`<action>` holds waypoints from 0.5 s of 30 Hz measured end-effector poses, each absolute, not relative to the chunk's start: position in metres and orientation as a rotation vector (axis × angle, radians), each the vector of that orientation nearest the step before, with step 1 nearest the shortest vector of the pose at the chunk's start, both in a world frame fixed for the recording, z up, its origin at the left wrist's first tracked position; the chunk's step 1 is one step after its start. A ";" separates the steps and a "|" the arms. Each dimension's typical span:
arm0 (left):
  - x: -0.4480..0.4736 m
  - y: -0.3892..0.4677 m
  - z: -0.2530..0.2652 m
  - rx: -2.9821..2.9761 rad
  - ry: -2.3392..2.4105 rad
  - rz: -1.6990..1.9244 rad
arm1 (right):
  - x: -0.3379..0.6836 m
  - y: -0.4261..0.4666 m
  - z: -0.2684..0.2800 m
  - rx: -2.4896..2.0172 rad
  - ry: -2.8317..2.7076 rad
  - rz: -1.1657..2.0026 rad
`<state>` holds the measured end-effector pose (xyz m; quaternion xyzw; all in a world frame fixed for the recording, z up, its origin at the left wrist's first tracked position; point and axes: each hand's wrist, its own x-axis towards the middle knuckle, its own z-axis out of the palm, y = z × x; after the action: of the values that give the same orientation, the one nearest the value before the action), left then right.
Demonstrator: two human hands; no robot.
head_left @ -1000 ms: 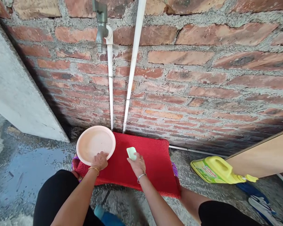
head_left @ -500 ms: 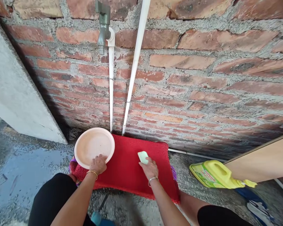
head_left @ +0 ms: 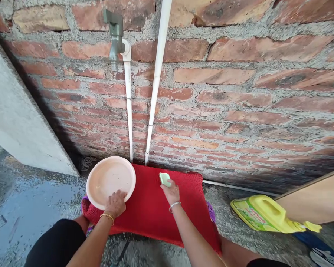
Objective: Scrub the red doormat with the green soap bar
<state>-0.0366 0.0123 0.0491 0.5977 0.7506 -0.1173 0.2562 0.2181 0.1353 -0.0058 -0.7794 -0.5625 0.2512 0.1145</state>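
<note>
A pale pink plastic basin (head_left: 111,178) rests at the left end of a red, textured cloth or mat (head_left: 150,207). My left hand (head_left: 115,204) is closed over the basin's near rim, its fingers reaching inside. Further right, my right hand (head_left: 171,190) holds a small pale green bar (head_left: 164,179) with rounded corners, low over the red cloth. Whether this is soap or a brush I cannot make out, as its underside is hidden. The cloth lies over a support that is mostly covered; bits of purple show at its ends.
Behind stands a brick wall with a tap (head_left: 115,40) and two white pipes (head_left: 156,79). A grey slab (head_left: 25,118) leans at left beside wet floor (head_left: 41,207). To the right lie a yellow jug (head_left: 263,213), a wooden board (head_left: 317,198) and a blue slipper (head_left: 320,244).
My right hand has moved the pale green bar slightly left across the red cloth. My left hand stays at the basin rim. The view has shifted a little.
</note>
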 end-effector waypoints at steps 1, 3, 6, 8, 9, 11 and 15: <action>-0.036 0.013 0.049 1.622 2.038 -0.333 | 0.196 0.143 0.002 -2.266 -1.723 0.764; -0.036 0.014 0.048 1.618 2.044 -0.351 | 0.158 0.158 0.017 -2.223 -1.914 0.756; -0.036 0.015 0.046 1.617 2.052 -0.344 | 0.123 0.178 0.032 -2.160 -2.148 0.711; -0.036 0.015 0.045 1.613 2.052 -0.335 | 0.120 0.191 0.034 -2.147 -2.231 0.673; -0.036 0.016 0.044 1.610 2.052 -0.334 | 0.126 0.198 0.034 -2.157 -2.258 0.645; -0.036 0.016 0.044 1.601 2.058 -0.330 | 0.151 0.210 0.031 -2.215 -2.287 0.585; -0.036 0.015 0.041 1.599 2.062 -0.323 | 0.231 0.222 0.031 -2.369 -1.997 0.446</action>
<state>-0.0363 0.0150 0.0412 0.5883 0.7587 -0.1187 0.2533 0.2314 0.2218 0.0305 -0.7569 -0.6379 0.1423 0.0055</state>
